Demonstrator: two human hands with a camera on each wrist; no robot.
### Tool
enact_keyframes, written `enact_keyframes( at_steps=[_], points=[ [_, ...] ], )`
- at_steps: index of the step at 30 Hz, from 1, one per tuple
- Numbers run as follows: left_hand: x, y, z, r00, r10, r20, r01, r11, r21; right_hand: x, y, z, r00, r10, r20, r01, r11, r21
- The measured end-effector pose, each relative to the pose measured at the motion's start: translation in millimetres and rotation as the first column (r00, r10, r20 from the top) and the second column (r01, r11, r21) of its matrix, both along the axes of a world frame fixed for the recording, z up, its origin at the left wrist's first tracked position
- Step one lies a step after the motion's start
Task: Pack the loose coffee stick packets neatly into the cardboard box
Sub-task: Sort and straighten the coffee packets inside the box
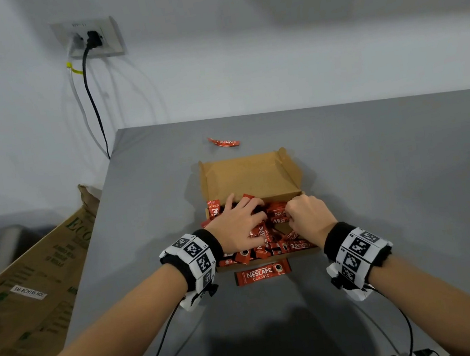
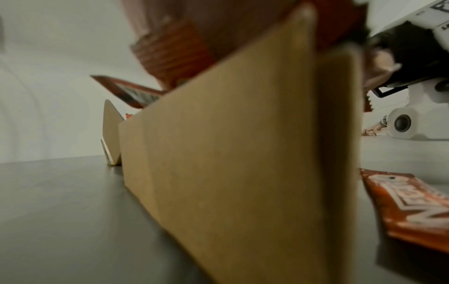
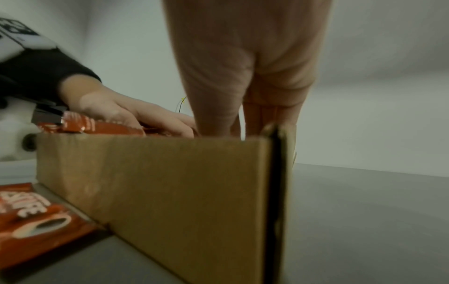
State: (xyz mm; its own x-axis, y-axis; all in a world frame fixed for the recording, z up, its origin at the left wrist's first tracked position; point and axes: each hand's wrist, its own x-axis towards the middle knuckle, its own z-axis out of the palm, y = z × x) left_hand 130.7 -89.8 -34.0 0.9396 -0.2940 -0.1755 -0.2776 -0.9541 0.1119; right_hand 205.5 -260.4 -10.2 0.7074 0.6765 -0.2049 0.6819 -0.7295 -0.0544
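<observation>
Grey table [image 1: 380,187] against a white wall, head view first: your cardboard box [image 1: 250,175] sits open in front of you, lid flap standing up at the far side, red packets in the box [image 1: 278,217] piled at mixed angles, not yet in rows. Your left hand [image 1: 239,225] lies on the pile with fingers spread and fairly straight, pressing rather than gripping. Your right hand [image 1: 308,215] is inside the box at its right half, fingers curled down among the sticks; whether it actually pinches one I can't tell. Two strays are outside: near packet [image 1: 262,273] flat on the table just beside the front wall, long axis parallel to that wall, between your wrists and about equally near both; far packet [image 1: 224,142] beyond the lid, well apart from both hands, lying slightly diagonal. Left wrist view: mostly the box's left outer wall [image 2: 230,153], sticks poking above the rim, near packet at lower right. Right wrist view: front wall [image 3: 157,182] with your right fingers [image 3: 243,76] dipping behind it and the left hand flat on the sticks. My read: the near packet is the easy next pick, already aligned.
</observation>
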Motion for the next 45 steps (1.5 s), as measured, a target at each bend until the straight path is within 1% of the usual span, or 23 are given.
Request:
enact_keyframes(
  at_steps=[5,9,15,17,19,21,23,26,28,33,35,36,38,39,41,45],
  points=[
    [-0.1,-0.3,-0.3,1.000,0.009,0.020,-0.007,0.997,-0.075,5.4,-1.9,0.2,0.999,-0.032,-0.020,0.033,0.999,0.032],
    [-0.4,-0.7,2.9,0.999,-0.033,0.002,0.033,0.999,-0.024,7.6,-3.9,0.2,0.999,-0.017,-0.027,0.019,0.998,0.065],
    [0.7,-0.1,0.4,0.999,-0.029,-0.022,0.029,0.999,0.015,11.2,-10.5,1.8,0.994,0.025,-0.105,-0.008,0.988,0.156],
    [0.7,0.1,0.0,0.999,-0.020,-0.035,0.020,1.000,0.012,12.4,-16.9,6.2,0.994,0.054,-0.099,-0.036,0.983,0.180],
    [0.3,0.6,-0.5,0.999,-0.020,-0.029,0.020,1.000,0.007,10.0,-22.4,10.3,0.986,0.126,-0.105,-0.110,0.984,0.143],
    [0.4,0.8,-1.5,1.000,-0.022,-0.022,0.023,1.000,0.008,3.6,-24.7,11.1,0.966,0.218,-0.138,-0.211,0.975,0.065],
    [0.7,0.4,-1.9,0.999,-0.017,-0.033,0.017,1.000,0.007,-1.9,-23.7,10.2,0.952,0.285,-0.109,-0.287,0.958,-0.010],
    [0.3,0.4,-0.7,0.999,-0.016,-0.038,0.016,1.000,0.009,-3.6,-18.6,9.8,0.943,0.325,-0.065,-0.330,0.940,-0.086],
    [0.5,0.4,-1.1,0.999,-0.019,-0.036,0.020,1.000,0.013,-1.2,-18.2,13.2,0.953,0.291,-0.087,-0.297,0.953,-0.061],
    [0.5,1.6,-3.1,0.999,-0.025,-0.021,0.025,1.000,0.015,5.8,-24.5,27.1,0.966,0.231,-0.114,-0.219,0.970,0.104],
    [0.3,1.3,-2.2,0.999,-0.018,-0.032,0.019,1.000,0.016,10.6,-28.1,28.3,0.977,0.165,-0.138,-0.131,0.966,0.224],
    [0.1,0.9,-1.8,0.999,-0.013,-0.036,0.014,1.000,0.012,13.2,-29.8,26.9,0.980,0.112,-0.162,-0.060,0.953,0.297],
    [-0.1,0.1,-0.9,0.999,-0.014,-0.038,0.014,1.000,0.006,15.9,-32.6,22.0,0.976,0.006,-0.216,0.085,0.907,0.412],
    [0.0,-0.2,-0.9,0.999,-0.016,-0.036,0.016,1.000,0.003,16.6,-33.5,18.8,0.978,-0.020,-0.208,0.111,0.892,0.439],
    [0.2,-0.3,-1.5,0.999,-0.016,-0.028,0.016,1.000,0.000,16.1,-34.5,11.6,0.990,-0.019,-0.140,0.081,0.890,0.448],
    [-0.3,-0.4,-1.2,1.000,-0.015,-0.023,0.015,1.000,-0.008,6.6,-34.3,6.4,0.997,0.037,-0.072,-0.002,0.899,0.438]
  ],
)
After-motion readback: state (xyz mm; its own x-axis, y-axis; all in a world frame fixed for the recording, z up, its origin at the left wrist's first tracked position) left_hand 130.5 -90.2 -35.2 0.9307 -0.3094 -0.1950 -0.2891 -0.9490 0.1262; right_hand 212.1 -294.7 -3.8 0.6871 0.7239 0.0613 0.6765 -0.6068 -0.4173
